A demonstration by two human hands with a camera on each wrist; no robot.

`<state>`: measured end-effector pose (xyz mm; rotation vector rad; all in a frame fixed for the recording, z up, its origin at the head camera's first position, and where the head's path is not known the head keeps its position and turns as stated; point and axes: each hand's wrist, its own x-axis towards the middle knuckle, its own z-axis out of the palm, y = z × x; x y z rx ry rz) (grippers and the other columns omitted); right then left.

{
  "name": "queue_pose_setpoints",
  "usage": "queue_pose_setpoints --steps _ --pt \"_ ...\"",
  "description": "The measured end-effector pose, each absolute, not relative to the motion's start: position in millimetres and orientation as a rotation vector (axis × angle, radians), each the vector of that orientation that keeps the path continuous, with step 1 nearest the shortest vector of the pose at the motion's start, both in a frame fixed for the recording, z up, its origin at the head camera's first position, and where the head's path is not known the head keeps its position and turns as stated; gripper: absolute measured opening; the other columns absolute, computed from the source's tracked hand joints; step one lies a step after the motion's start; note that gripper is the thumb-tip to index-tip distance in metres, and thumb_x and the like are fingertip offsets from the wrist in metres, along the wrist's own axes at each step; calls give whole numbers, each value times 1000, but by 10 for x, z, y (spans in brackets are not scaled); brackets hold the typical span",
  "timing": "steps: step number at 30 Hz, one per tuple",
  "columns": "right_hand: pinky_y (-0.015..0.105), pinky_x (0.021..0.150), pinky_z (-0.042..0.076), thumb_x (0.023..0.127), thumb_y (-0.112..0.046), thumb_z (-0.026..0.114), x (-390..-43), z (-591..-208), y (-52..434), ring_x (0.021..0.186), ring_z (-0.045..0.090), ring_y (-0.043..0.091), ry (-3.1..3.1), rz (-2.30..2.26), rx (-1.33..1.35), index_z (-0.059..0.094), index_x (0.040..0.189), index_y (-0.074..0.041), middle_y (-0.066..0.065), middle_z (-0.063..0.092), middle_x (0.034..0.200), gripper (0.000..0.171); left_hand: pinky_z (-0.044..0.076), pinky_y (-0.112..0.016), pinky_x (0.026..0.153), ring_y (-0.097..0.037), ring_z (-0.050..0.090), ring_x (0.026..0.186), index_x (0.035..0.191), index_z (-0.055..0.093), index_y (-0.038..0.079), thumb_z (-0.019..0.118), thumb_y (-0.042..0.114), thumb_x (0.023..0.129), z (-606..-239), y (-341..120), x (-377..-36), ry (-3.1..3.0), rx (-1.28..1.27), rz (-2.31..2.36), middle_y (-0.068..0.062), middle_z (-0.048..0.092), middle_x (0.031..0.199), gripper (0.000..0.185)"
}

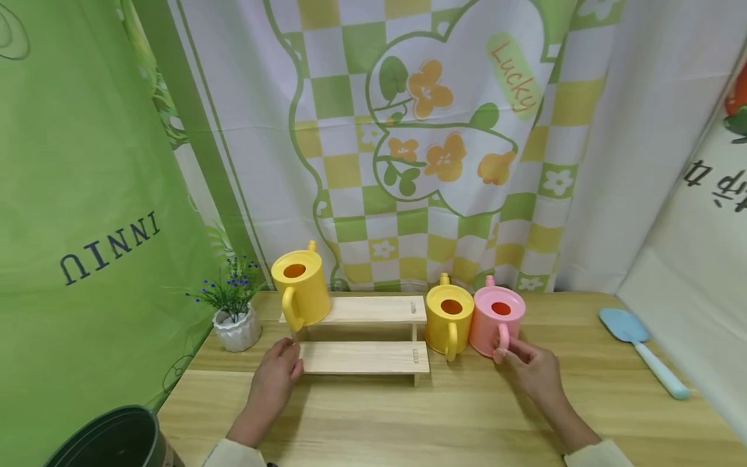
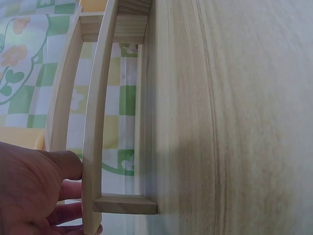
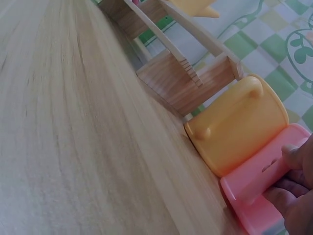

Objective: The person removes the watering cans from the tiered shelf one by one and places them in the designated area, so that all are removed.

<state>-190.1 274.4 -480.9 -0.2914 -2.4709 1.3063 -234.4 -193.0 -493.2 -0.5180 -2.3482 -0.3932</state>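
My left hand (image 1: pixel 279 368) grips the left end of the lower board of a two-tier wooden shelf (image 1: pixel 362 358); in the left wrist view the thumb lies over the board and the fingers go beneath it. My right hand (image 1: pixel 533 371) holds the handle of a pink watering can (image 1: pixel 493 331), thumb and fingers around it in the right wrist view. That can stands on the table against a yellow watering can (image 1: pixel 438 324), which is beside the shelf's right end. Another yellow watering can (image 1: pixel 312 295) sits on the left end of the upper tier.
A potted plant (image 1: pixel 238 329) with purple flowers stands left of the shelf. On the right lies a toy shovel (image 1: pixel 656 363) with a blue blade. A dark green bucket (image 1: pixel 153 431) is at the lower left. Patterned curtains (image 1: pixel 350 214) hang behind the wooden table (image 1: pixel 467 415).
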Motion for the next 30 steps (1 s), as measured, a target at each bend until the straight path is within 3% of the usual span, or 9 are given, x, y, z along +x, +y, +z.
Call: queue_pose_setpoints --steps 5,9,12,14,16,18,21,26,30 --pt "7 74 47 88 -22 76 -1925 -4828 2777 86 55 -18 -2516 1263 -224 70 120 1 22 72 115 40 59 -50 75 -40 68 93 105 72 -3 73 3 81 -4939 -1932 -2334 -2357 -498 -415 -25 70 108 24" --pt "29 86 57 89 -34 75 -1919 -4772 2853 103 71 16 -2646 1196 -175 69 123 0 21 72 118 48 59 -49 75 -39 67 93 105 72 -3 73 3 81 -4953 -1925 -2337 -2345 -492 -420 -24 70 108 25" --pt "49 89 57 91 -40 70 -1847 -4633 2891 111 69 39 -2714 1064 -152 69 124 0 22 71 119 51 59 -49 75 -39 68 94 105 72 -2 73 4 80 -4969 -1929 -2335 -2358 -486 -413 -23 70 108 25" --pt "42 83 58 92 -38 68 -1783 -4472 2850 106 70 39 -2648 965 -165 72 120 -2 21 73 113 45 60 -49 77 -39 68 96 107 72 -2 73 5 81 -4970 -1936 -2332 -2376 -478 -406 -23 70 110 27" --pt "25 74 58 91 -27 69 -1750 -4272 2727 92 76 18 -2463 953 -154 75 112 0 22 75 104 34 60 -49 78 -39 68 97 109 72 -2 72 6 82 -4958 -1949 -2334 -2394 -467 -402 -23 70 111 28" --pt "8 68 52 89 -14 70 -1769 -4071 2519 80 72 -4 -2264 997 -69 78 103 -1 21 77 95 21 60 -49 78 -39 68 98 110 72 -2 72 7 83 -4937 -1963 -2337 -2404 -455 -398 -23 70 112 29" --pt "-1 73 47 86 -3 71 -1917 -3834 2106 78 59 -24 -2099 1133 158 78 99 1 20 77 94 15 60 -49 77 -39 68 98 110 72 -2 72 6 82 -4906 -1984 -2342 -2402 -442 -398 -23 70 112 29" --pt "7 80 52 89 -6 71 -2230 -3662 1309 90 74 6 -2149 1383 429 76 105 0 15 78 102 17 60 -49 78 -40 68 98 107 72 -2 72 4 80 -4925 -1986 -2367 -2378 -454 -410 -23 70 110 27" --pt "20 79 60 90 -11 71 -2409 -3698 692 97 75 26 -2220 1618 534 75 107 -2 15 77 104 20 60 -48 79 -39 68 98 106 72 -1 72 5 81 -4965 -1945 -2377 -2387 -461 -408 -22 71 111 26"
